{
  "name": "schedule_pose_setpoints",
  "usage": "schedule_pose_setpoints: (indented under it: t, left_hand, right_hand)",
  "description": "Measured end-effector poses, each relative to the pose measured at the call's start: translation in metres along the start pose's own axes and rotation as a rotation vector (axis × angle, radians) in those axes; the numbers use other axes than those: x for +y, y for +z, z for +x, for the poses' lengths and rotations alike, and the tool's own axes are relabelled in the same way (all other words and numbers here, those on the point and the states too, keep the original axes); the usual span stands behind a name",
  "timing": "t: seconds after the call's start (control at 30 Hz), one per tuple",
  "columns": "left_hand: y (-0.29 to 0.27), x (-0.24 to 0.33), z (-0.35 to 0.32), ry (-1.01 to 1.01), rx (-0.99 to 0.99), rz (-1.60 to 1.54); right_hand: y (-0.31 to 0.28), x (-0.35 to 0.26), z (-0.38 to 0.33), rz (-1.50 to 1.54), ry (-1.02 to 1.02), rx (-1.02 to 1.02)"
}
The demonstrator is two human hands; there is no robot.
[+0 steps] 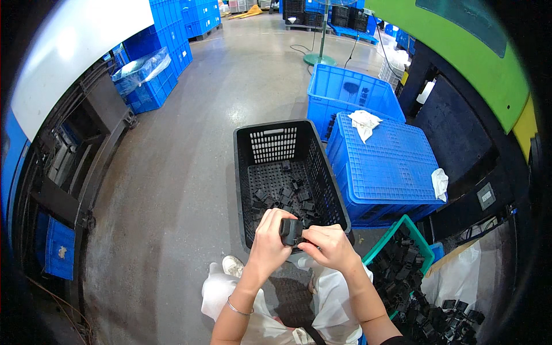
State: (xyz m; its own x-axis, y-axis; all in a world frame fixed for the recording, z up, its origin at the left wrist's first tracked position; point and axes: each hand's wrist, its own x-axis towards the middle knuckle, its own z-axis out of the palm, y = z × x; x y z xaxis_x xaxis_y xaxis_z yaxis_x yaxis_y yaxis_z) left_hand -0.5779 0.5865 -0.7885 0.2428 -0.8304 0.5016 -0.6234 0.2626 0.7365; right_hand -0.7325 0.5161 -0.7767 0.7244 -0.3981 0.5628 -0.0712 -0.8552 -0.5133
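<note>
My left hand (268, 238) is closed around a small black plastic part (291, 232), a boxy, hollow-looking piece. From the other side, my right hand (330, 247) pinches at the part's edge with thumb and fingers; exactly what the fingertips grip is hidden. Both hands are over the near end of a black slatted crate (319, 167) on the floor. Several similar black parts (283, 196) lie loose on its bottom. To the right, a green crate (426, 248) is heaped with black parts (397, 261), and more black parts (448, 319) are piled beside it.
A lidded blue bin (391, 161) with white cloths (364, 123) stands right of the black crate, an open blue bin (368, 86) behind it. Machines flank both sides, one with a green panel (460, 46). A fan stand (321, 58) and stacked blue crates (167, 34) are farther back.
</note>
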Motion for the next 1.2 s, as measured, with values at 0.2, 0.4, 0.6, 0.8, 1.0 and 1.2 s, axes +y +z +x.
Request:
schedule_pose_setpoints:
  t: [0.2, 0.4, 0.6, 0.8, 1.0, 1.2]
  left_hand:
    - [-0.002, 0.001, 0.000, 0.015, -0.016, 0.036]
    - [0.001, 0.001, 0.000, 0.050, -0.009, 0.004]
    - [0.006, 0.001, -0.001, -0.031, -0.028, -0.044]
    - [0.004, 0.001, -0.001, 0.036, -0.027, -0.032]
    - [0.008, -0.002, -0.001, -0.033, -0.073, -0.074]
    - [0.004, 0.000, -0.002, 0.038, -0.057, -0.021]
  right_hand:
    - [0.000, -0.001, 0.000, 0.017, 0.018, -0.007]
    - [0.000, -0.002, -0.003, 0.019, 0.075, 0.020]
    - [-0.005, 0.003, -0.001, 0.075, 0.010, -0.014]
    - [-0.005, 0.003, -0.002, 0.089, 0.033, -0.039]
    - [-0.011, 0.005, -0.001, 0.094, 0.038, -0.081]
    - [-0.006, 0.002, -0.003, 0.119, 0.058, -0.048]
